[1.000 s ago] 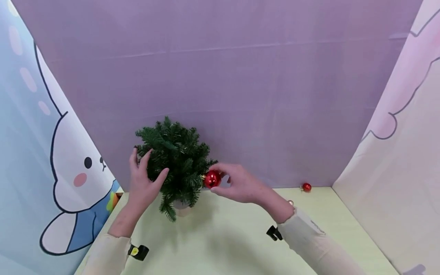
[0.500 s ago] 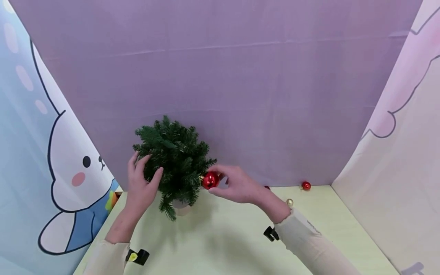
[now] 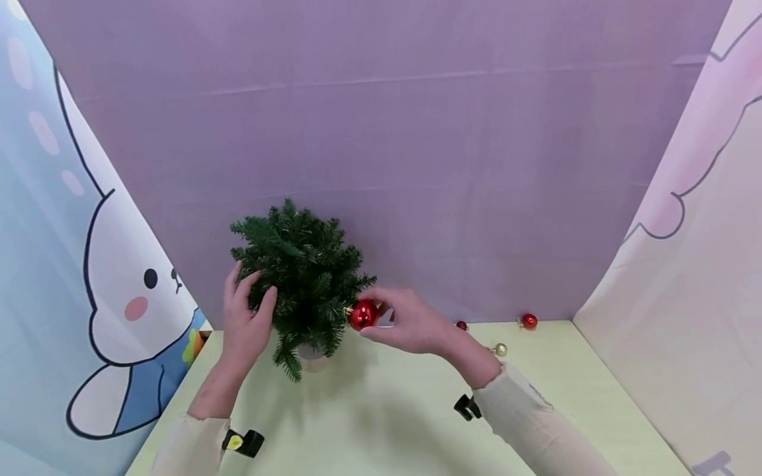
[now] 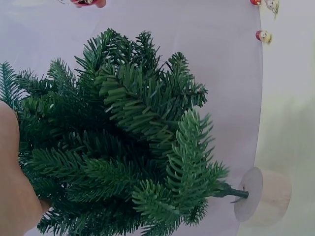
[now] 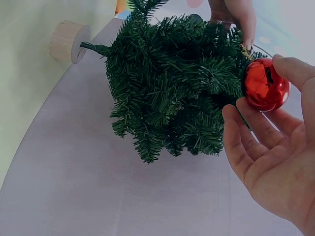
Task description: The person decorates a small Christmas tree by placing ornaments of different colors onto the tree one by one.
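Pinched between the thumb and fingers of the right hand (image 3: 411, 322) is a red ball ornament (image 5: 266, 87), held just beside the right side of a small artificial tree (image 3: 303, 274). Its surface is glossy and round, with bright reflections, and a gold-coloured cap (image 5: 246, 52) points toward the green needles; whether the cap touches them is hard to tell. Dense and dark green, the tree has short, bristly branches, with a few paler tips near the bottom, and a thin stem (image 4: 230, 191) set in a round, pale wooden base (image 4: 274, 194) on the light table (image 3: 411, 396).

Coming in from the lower right, the right forearm wears a cream sleeve (image 3: 536, 413); the thumb lies below the ball in the head view, and the fingers not on the ball are loosely bent. Across the tree, the left hand (image 3: 247, 327) reaches up along the foliage's left side, fingers and thumb spread apart; it is unclear whether they grasp any branch.

Farther right lie two smaller red balls (image 3: 529, 321) and a gold ball (image 3: 501, 350), near the purple backdrop (image 3: 428, 145).
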`<action>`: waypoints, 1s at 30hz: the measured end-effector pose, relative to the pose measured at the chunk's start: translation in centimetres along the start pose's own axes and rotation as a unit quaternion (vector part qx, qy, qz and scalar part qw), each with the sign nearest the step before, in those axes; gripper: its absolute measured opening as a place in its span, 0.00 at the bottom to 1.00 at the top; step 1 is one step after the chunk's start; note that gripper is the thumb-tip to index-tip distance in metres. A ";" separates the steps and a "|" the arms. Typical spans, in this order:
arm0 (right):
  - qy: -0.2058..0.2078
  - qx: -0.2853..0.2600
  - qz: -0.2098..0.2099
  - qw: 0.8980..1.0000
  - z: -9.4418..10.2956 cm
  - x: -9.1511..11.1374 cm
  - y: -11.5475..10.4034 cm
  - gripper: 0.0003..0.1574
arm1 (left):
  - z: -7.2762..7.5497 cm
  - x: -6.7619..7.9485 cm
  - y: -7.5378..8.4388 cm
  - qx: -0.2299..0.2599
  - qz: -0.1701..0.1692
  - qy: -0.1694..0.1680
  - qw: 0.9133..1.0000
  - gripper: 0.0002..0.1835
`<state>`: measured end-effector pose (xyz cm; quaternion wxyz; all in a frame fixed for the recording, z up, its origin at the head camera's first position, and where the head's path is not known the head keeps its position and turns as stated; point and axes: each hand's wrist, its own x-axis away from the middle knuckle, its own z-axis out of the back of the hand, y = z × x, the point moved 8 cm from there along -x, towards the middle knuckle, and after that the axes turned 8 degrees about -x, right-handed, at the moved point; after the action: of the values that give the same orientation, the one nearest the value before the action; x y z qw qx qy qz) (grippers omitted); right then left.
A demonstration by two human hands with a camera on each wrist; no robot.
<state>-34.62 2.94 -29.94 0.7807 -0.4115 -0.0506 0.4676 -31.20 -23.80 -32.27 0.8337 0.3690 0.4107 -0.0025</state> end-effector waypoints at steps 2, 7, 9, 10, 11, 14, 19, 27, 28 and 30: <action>0.000 -0.003 0.000 1.000 0.0 0.0 0.1 0.28 | 0.0 0.1 0.1 0.002 0.000 0.007 1.000 0.23; -0.001 -0.012 0.005 1.000 -0.2 -0.1 0.3 0.27 | 0.5 0.6 0.8 0.007 -0.010 0.042 0.999 0.18; -0.002 -0.012 0.009 1.000 -0.3 -0.2 0.3 0.26 | 0.9 0.9 1.0 0.009 -0.020 0.061 0.998 0.15; -0.003 -0.013 0.011 1.000 -0.5 -0.1 0.3 0.26 | 1.0 1.1 1.1 0.010 -0.025 0.070 0.997 0.15; -0.004 -0.014 0.011 1.000 -0.6 -0.1 0.4 0.26 | 1.1 1.4 1.2 0.011 -0.030 0.076 0.997 0.14; -0.007 -0.019 0.007 1.000 -0.9 -0.1 0.5 0.27 | 1.4 2.1 1.7 0.009 -0.053 0.087 0.995 0.15; 0.000 -0.026 -0.005 1.000 -0.8 -0.2 0.8 0.29 | 1.2 3.1 3.9 -0.012 -0.123 0.099 0.987 0.17; 0.000 -0.026 -0.004 1.000 -0.8 -0.4 1.1 0.27 | -1.1 5.1 7.9 -0.035 -0.248 0.073 0.965 0.18; 0.000 -0.027 -0.003 1.000 -0.8 -0.4 1.1 0.27 | -1.5 5.3 8.3 -0.037 -0.258 0.066 0.963 0.18; 0.000 -0.025 -0.003 1.000 -0.8 -0.5 1.2 0.27 | -2.2 5.7 8.8 -0.039 -0.270 0.051 0.961 0.17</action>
<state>-35.36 2.35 -31.17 0.7714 -0.4309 -0.0638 0.4638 -26.22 -14.36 -31.59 0.7938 0.2113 0.5369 -0.1923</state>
